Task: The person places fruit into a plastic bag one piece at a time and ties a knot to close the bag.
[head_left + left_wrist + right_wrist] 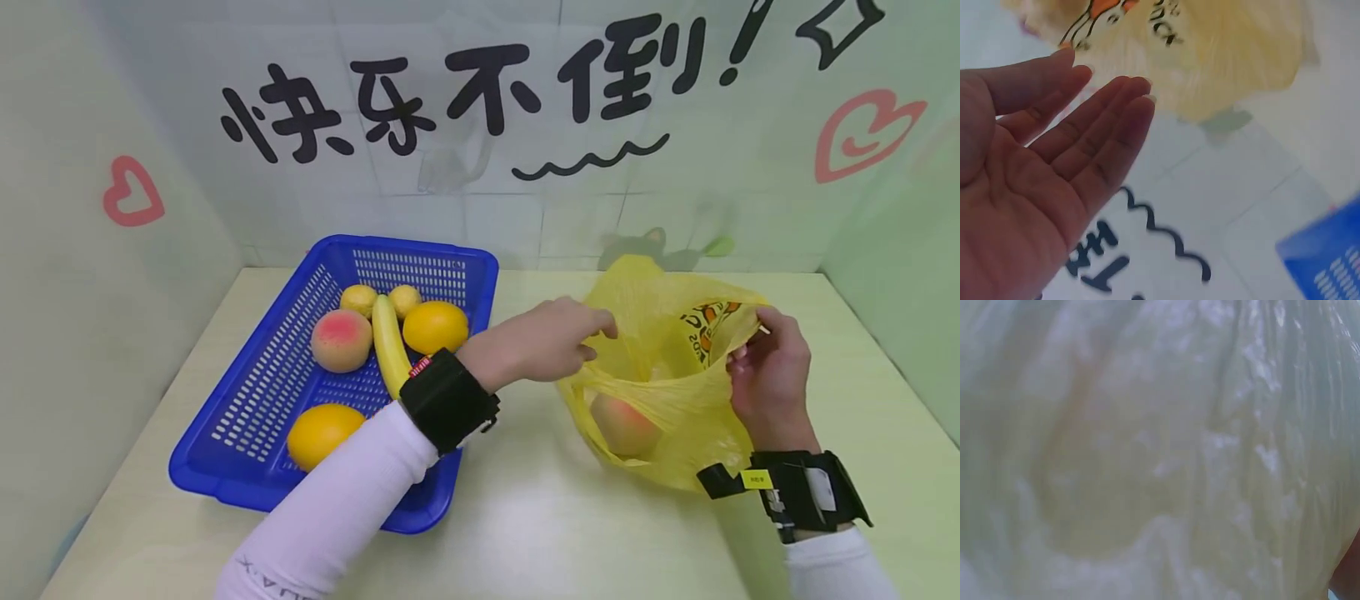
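Note:
A thin yellow plastic bag (686, 433), printed in black and orange, stands with its mouth spread. Inside it a peach (624, 425) shows near the front. My right hand (776, 383) grips the bag's rim on the right side. At the left side of the bag's mouth is my left hand (551, 337), its fingers loosely bent and holding nothing. The left wrist view shows that hand's bare palm (1029, 194) and slightly bent fingers below the bag (1210, 62). Crinkled bag film (1166, 456) fills nearly all of the right wrist view.
A blue perforated basket (225, 462) stands to the left, partly under my left forearm. In it lie a peach (342, 341), a banana (390, 342), two small yellow fruits (359, 299) and orange-yellow fruits (435, 327). A lettered wall (480, 225) rises behind the table (525, 517).

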Demonstrator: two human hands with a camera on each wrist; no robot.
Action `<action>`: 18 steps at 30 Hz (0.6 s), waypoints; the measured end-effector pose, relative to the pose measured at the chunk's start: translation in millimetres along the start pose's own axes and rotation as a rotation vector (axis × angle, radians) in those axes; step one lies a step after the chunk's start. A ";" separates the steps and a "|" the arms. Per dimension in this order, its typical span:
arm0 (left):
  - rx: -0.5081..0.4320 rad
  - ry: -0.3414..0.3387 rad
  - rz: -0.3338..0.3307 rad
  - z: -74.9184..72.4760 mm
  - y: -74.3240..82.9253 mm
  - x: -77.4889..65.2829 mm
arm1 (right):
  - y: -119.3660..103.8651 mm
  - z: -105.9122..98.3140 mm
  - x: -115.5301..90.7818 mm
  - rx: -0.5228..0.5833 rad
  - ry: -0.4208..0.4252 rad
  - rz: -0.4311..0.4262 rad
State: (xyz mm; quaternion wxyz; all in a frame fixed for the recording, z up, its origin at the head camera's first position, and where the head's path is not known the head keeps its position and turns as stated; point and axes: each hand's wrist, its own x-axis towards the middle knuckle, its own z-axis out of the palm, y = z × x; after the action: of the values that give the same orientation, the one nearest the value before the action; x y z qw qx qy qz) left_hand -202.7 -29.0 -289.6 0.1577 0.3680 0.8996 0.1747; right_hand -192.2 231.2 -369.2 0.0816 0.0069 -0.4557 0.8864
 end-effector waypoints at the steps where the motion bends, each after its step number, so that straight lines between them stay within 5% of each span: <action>1: -0.011 0.021 -0.023 -7.2 -1.3 -4.2 | -0.3 -0.2 -0.4 0.010 0.007 0.001; 9: 0.000 0.173 -0.282 -56.2 -45.9 -51.3 | -1.2 -0.1 -2.3 0.042 0.077 -0.027; 18: 0.027 0.057 -0.448 -60.7 -95.8 -81.4 | -3.2 -1.0 -4.1 0.058 0.231 -0.072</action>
State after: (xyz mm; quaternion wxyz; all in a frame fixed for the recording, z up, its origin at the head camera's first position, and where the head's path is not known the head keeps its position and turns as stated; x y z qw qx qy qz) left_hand -230.6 -163.4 -264.2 0.1620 0.1562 0.9651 0.1337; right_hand -187.6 233.2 -367.6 0.1650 -0.0763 -0.4168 0.8906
